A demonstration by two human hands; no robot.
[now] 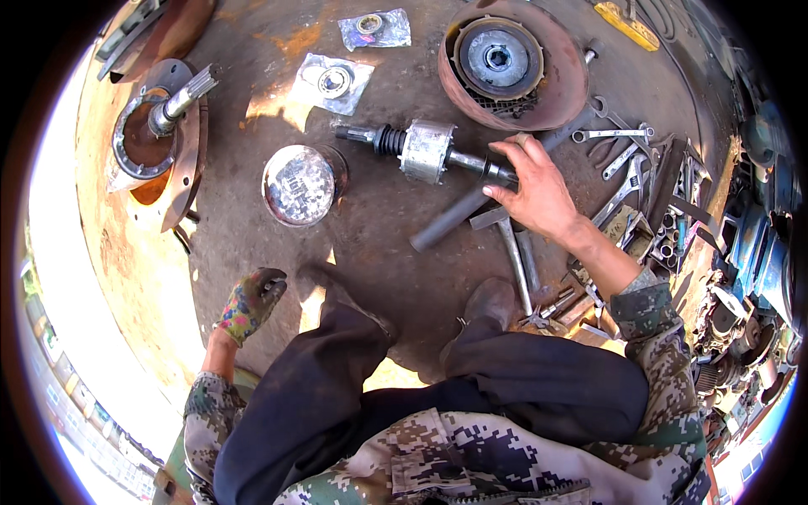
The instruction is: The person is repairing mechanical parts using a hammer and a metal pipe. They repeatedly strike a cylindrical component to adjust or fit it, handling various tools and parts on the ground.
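My right hand [543,189] is bare and reaches around the right end of a metal shaft assembly [427,151]. Its thumb and fingers are spread, with the shaft's end between them; I see no firm grip. The assembly lies on its side, with a silver drum in the middle, a dark spring and a splined tip at the left. My left hand [251,305], in a floral glove with dark fingertips, hangs beside my left knee, fingers curled and nothing visible in them. A round paint-spattered can [300,187] stands ahead of it.
A rusty round housing [454,80] sits at the back; a flanged part with a splined shaft [178,103] stands at left. Two bearings [334,82] [369,24] lie on plastic wrap. A pipe [450,220], a hammer [509,252] and several wrenches [621,189] crowd the right.
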